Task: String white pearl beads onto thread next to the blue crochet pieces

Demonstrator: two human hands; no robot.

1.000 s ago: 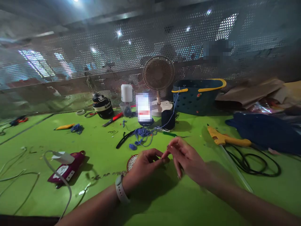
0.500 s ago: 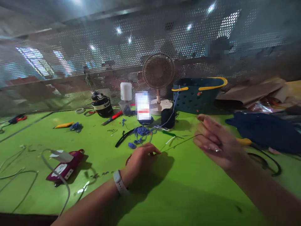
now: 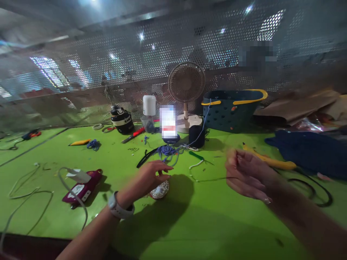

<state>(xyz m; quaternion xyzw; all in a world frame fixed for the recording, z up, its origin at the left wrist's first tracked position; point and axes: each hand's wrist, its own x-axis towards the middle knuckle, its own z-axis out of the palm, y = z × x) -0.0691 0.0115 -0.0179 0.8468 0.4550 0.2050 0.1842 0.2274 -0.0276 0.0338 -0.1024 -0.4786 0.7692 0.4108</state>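
Note:
My left hand hovers over a small dish of white beads, thumb and fingers apart with nothing visible between them. It wears a pale wristband. To the right, my right hand has its fingers curled and slightly blurred. A thin dark thread runs leftward from it, low over the green table. Near the thread's far end lies a short row of white beads, which seems joined to it. Beside the beads is a green-handled tool with a thin metal shaft.
Behind are blue yarn, a phone, a dark thread spool, a fan and a basket. A power strip with cables lies left. Yellow-handled pliers and dark cloth lie right.
My left hand has let go of the thread and moved left, uncovering the bead dish. My right hand has lowered slightly, and the thread now hangs slacker.

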